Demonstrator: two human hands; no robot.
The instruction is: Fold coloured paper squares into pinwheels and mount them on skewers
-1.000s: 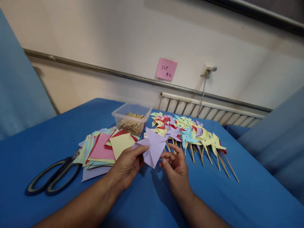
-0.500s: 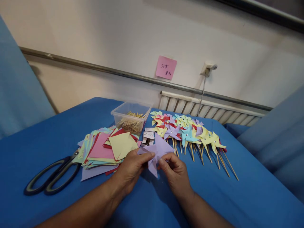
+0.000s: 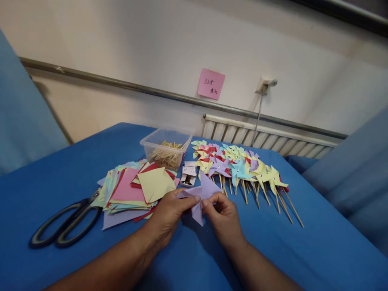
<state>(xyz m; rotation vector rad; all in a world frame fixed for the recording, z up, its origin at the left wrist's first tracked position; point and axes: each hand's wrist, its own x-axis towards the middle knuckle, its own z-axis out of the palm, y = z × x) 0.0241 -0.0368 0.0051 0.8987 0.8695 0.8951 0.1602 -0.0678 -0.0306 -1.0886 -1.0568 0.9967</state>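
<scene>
A purple paper pinwheel (image 3: 208,186), with no stick visible on it, is held between both hands above the blue cloth. My left hand (image 3: 171,208) is closed on it, the thumb pressed near its middle. On the other side my right hand (image 3: 222,210) pinches a folded part close to the centre, thumb near the left thumb. Fingers under the paper are hidden. Just behind the pinwheel stands a small open white box (image 3: 188,176) with dark bits inside. To the left lies a pile of coloured paper squares (image 3: 129,186), some with cut slits.
Large scissors (image 3: 68,222) lie left of the paper pile. Behind it stands a clear plastic tub (image 3: 151,142) of wooden sticks (image 3: 169,155). Finished pinwheels on sticks (image 3: 242,169) lie at the right. A radiator (image 3: 233,133) and a pink note (image 3: 211,84) are at the wall.
My right thumb has moved up and left toward the pinwheel's centre, beside my left thumb. The pinwheel has shifted slightly right. The view has moved a little.
</scene>
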